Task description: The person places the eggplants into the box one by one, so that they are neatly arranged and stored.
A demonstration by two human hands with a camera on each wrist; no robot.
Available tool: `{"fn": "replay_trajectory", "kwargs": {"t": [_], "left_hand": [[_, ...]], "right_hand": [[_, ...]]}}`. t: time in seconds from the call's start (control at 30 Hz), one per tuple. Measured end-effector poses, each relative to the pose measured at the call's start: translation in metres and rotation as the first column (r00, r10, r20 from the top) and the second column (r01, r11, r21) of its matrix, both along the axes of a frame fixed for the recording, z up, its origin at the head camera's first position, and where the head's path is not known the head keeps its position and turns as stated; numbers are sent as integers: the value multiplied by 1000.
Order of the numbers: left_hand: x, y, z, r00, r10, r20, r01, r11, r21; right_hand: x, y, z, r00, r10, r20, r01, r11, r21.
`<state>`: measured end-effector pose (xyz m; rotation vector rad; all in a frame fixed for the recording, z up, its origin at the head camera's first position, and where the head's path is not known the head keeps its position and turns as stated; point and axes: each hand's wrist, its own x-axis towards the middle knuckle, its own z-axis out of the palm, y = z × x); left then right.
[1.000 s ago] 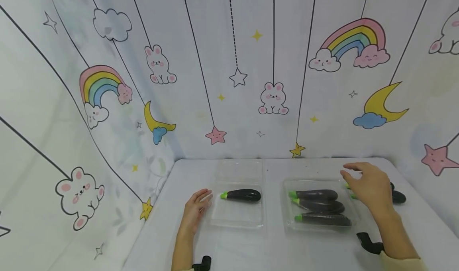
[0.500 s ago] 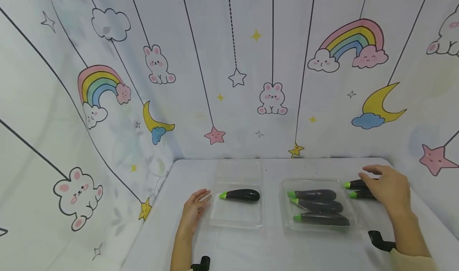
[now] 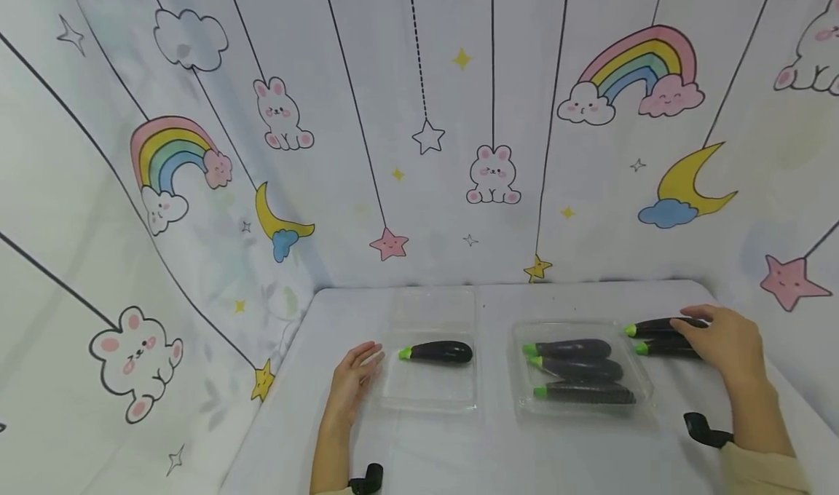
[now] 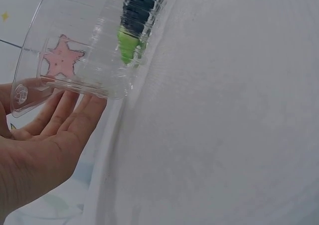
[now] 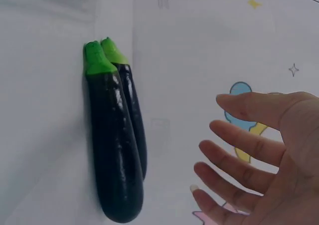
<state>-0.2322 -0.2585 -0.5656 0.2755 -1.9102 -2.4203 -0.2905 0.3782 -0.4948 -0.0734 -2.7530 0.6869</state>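
My left hand (image 3: 354,378) rests with loosely bent fingers (image 4: 89,117) at the left side of a clear plastic box (image 3: 429,400), its lid folded back. One dark eggplant (image 3: 440,351) with a green stem lies inside that box. At the right, my right hand (image 3: 727,342) hovers over two loose eggplants that lie side by side, the nearer eggplant (image 5: 114,145) and the farther eggplant (image 5: 134,100). Thumb and fingers are spread, with a gap to the eggplants in the right wrist view. In the head view the hand hides their blunt ends.
A second clear plastic box (image 3: 524,406) stands right of centre, holding three dark eggplants (image 3: 586,393). All stands on a white-covered table (image 3: 452,455). A printed cloth backdrop (image 3: 446,211) rises behind the table's far edge and along the left.
My right hand has moved right and lower over the two loose eggplants, uncovering their green stems. The left hand stays at the box. The head view has shifted slightly.
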Motion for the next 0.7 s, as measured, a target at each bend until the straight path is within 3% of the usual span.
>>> {"fn": "replay_trajectory", "kwargs": {"t": [0.27, 0.7], "left_hand": [[-2, 1, 0, 1000, 2, -4, -2, 1000, 14], [-1, 0, 1, 1000, -9, -7, 9, 1000, 0]], "right_hand": [[-7, 23, -23, 997, -64, 41, 63, 998, 14], [-14, 42, -50, 986, 20, 164, -22, 1000, 8]]}}
